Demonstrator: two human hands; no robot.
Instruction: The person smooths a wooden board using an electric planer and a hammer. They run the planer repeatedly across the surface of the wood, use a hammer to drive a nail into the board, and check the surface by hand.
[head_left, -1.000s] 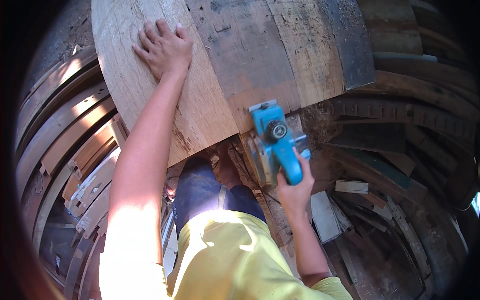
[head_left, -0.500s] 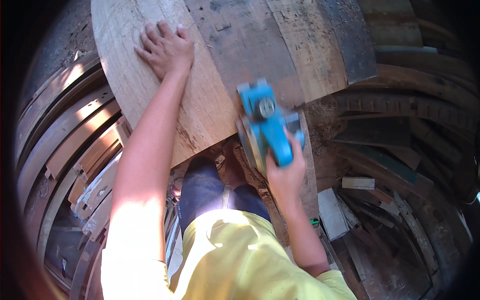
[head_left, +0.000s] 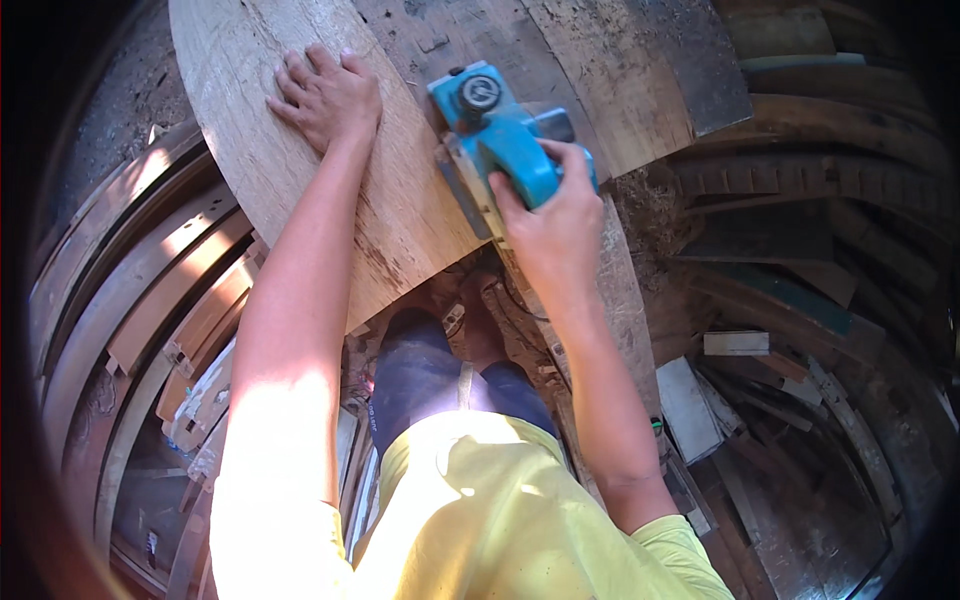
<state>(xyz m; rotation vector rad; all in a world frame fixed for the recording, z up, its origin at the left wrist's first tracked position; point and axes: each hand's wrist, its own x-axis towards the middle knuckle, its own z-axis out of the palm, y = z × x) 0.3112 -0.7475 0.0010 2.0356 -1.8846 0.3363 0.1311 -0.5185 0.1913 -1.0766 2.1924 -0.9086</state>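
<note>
My left hand (head_left: 328, 98) lies flat with spread fingers on a light wooden plank (head_left: 400, 220). The fingers of my right hand (head_left: 555, 220) wrap round the rear handle of a blue electric hand planer (head_left: 505, 135), which has a round black knob at its front. The planer rests over a darker grey-brown board (head_left: 450, 38) just right of the light plank. Its underside and the exact line of contact are hidden.
More boards (head_left: 610, 80) lie side by side to the right, with shavings on them. Stacks of long timber (head_left: 140, 260) stand on the left. Offcuts (head_left: 737, 344) and planks (head_left: 780, 240) are piled on the right. A dark cord runs below the planer.
My right hand has pushed the planer forward and slightly left, away from my body and farther onto the boards. My left hand stays on the light plank.
</note>
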